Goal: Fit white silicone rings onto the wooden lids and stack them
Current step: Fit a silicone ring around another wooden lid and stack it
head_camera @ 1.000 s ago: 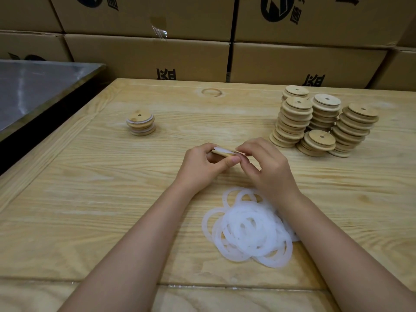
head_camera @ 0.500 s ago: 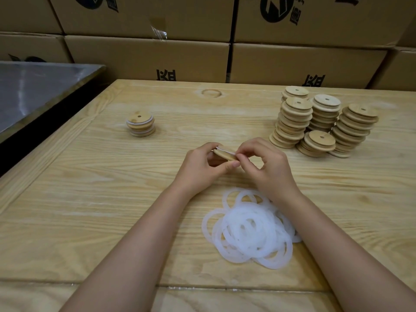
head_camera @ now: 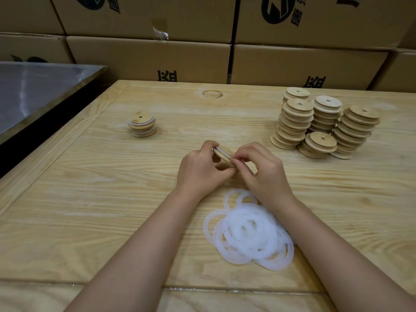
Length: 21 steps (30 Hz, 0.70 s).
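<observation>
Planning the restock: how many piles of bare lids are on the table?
5, all far right: back pile, tall pile, middle pile, rightmost pile, short front pile. Others may hide behind.

Both forearms converge from the table's point(head_camera: 90, 199) near edge. Left hand point(head_camera: 200, 171) and right hand point(head_camera: 264, 175) pinch one wooden lid point(head_camera: 223, 155) together.

The pale pine table point(head_camera: 78, 199) has a framing strip along its left and far edges and a round knot point(head_camera: 212, 93) near the far side. A loose heap of white silicone rings point(head_camera: 247, 235) lies on it near the front. A short stack of ringed lids point(head_camera: 141, 123) stands at far left, and well apart at far right stands a tight cluster of bare wooden lid stacks point(head_camera: 324, 124) of differing heights.
</observation>
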Motion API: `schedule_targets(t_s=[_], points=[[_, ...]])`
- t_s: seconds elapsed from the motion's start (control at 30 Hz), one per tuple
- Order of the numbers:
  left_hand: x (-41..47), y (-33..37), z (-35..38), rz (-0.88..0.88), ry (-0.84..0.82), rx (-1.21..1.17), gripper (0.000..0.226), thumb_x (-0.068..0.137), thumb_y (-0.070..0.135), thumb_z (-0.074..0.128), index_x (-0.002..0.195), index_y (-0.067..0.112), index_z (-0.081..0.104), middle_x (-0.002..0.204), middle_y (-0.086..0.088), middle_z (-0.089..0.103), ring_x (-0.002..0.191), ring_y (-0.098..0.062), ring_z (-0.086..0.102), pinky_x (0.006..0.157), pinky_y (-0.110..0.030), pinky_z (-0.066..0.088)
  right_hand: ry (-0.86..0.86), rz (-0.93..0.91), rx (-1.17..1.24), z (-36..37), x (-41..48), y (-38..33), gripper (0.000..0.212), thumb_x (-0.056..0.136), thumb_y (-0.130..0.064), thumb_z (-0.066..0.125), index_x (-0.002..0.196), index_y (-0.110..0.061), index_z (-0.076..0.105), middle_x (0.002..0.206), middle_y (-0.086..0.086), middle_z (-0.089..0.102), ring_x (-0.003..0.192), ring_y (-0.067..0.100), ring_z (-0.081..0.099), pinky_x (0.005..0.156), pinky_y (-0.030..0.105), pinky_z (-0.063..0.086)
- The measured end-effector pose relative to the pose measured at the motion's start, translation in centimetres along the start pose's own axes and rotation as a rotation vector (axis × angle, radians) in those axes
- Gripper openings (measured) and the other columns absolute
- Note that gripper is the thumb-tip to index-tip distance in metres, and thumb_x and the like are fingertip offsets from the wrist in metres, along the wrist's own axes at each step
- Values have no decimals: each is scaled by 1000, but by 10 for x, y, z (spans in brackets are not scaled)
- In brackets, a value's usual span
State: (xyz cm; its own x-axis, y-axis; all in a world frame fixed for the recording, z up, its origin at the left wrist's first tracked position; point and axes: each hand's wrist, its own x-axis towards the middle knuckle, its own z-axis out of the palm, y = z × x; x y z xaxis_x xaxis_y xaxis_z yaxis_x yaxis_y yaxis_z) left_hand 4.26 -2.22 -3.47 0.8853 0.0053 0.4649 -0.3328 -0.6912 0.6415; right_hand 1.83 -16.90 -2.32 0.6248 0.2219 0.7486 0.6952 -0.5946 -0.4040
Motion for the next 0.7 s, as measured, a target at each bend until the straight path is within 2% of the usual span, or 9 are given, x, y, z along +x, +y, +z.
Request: schedule_targets(t_s=[0.33,0.53,0.6,0.7], points=[[1,5,-1,-124,63,-109,69,58,51,77,113,15,58,79,8,71,82,-9,68,81,-32,52,45,19,-61,0,0,2,2,82,7,65,83,5,66,82,14,62,73,26,61,67,41,53],[0,5,-4,-96,57,-108,68,59,49,80,113,15,58,83,9,71,80,-7,67,79,-31,53,29,13,-29,-1,1,5,4,83,7,65,85,4,66,83,13,62,75,24,61,68,40,52],[-1,5,-4,-64,62,-87,65,61,45,80,114,15,57,84,7,71,81,-11,67,76,-29,51,42,94,23,1,-1,4,9,83,0,68,92,0,65,89,8,61,80,20,61,71,37,52],[-4,5,-3,61,78,31,61,65,38,76,116,11,56,90,1,73,81,-24,68,69,-30,45,-5,435,269,5,0,-2,44,81,-26,74,119,-25,53,113,-6,56,100,7,57,78,22,52]])
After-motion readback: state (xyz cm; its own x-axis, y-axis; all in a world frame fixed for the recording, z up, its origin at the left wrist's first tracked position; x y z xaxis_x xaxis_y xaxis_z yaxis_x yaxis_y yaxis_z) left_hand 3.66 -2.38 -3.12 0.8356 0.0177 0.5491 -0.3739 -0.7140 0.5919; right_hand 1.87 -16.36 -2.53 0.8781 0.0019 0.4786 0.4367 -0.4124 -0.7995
